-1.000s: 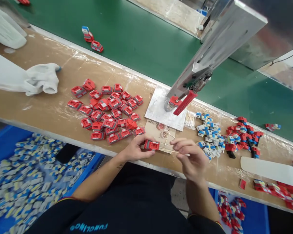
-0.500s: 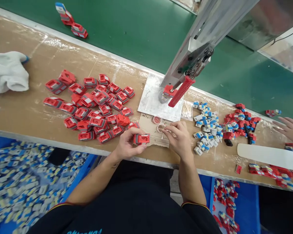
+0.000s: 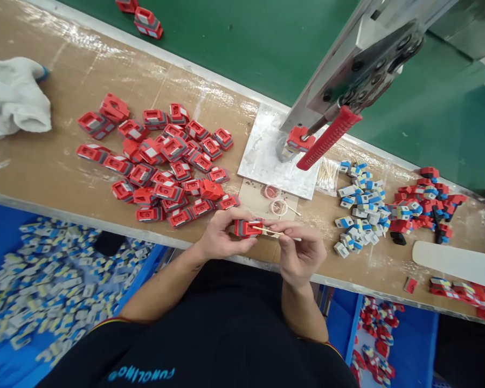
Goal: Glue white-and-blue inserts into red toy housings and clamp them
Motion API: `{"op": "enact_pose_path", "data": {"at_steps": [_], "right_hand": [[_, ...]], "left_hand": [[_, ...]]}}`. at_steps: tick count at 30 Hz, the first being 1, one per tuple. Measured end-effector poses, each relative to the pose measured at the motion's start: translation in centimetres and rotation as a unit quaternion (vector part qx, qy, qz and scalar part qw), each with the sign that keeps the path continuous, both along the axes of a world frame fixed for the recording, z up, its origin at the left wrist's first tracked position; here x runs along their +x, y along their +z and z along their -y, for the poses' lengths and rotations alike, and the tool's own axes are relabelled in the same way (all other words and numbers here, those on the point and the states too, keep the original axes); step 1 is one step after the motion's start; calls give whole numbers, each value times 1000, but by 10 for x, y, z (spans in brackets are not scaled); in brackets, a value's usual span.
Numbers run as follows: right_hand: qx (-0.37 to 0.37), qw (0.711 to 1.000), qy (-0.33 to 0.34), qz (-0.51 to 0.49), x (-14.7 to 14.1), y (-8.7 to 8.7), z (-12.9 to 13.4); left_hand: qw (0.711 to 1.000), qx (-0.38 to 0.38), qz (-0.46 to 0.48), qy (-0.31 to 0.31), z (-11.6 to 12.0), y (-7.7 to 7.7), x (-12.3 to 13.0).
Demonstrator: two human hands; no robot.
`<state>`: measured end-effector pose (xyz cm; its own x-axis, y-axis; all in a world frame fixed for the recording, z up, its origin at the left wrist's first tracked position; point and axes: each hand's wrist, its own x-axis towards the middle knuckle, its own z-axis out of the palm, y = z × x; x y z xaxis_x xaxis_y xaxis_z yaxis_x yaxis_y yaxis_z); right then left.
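Note:
My left hand (image 3: 220,237) grips a red and grey toy car part (image 3: 244,228) between thumb and fingers, its hollow side facing up. Pinched in my right hand (image 3: 303,253) is a cotton swab (image 3: 270,231), whose far end reaches into the red part's recess. Just beyond my hands, on a piece of cardboard (image 3: 248,196), are a small round dish with reddish contents (image 3: 272,191) and a clear round dish (image 3: 278,208). A second swab (image 3: 294,211) rests at the clear dish's side.
Red car parts (image 3: 167,191) are heaped left, white-and-blue parts (image 3: 364,210) right. A red-handled toggle clamp (image 3: 329,139) rises over a metal plate (image 3: 254,156); bagged swabs (image 3: 327,177) lie beside it. A glove (image 3: 18,99), a white bottle (image 3: 456,261) and blue bins (image 3: 145,280) are around.
My right hand has brought the swab from the clear dish to the red part in my left hand. The view has shifted, and the other person's hand at right is out of sight.

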<state>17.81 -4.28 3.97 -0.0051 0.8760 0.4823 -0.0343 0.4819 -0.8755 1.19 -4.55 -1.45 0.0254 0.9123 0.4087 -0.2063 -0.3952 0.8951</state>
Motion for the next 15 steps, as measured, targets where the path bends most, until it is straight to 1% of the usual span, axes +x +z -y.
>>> {"op": "enact_pose_path", "data": {"at_steps": [3,9,15], "right_hand": [[7,1000,10,9,1,-2,-2],[23,999,21,26,3,0,-3],[59,996,3,67,3,-1,-3]], "left_hand": [[1000,1,-2,0,-1,1,0],[1000,-15,-8,-1,0,1,-1],[1000,-20,-6,-2,0,1,-2]]}}
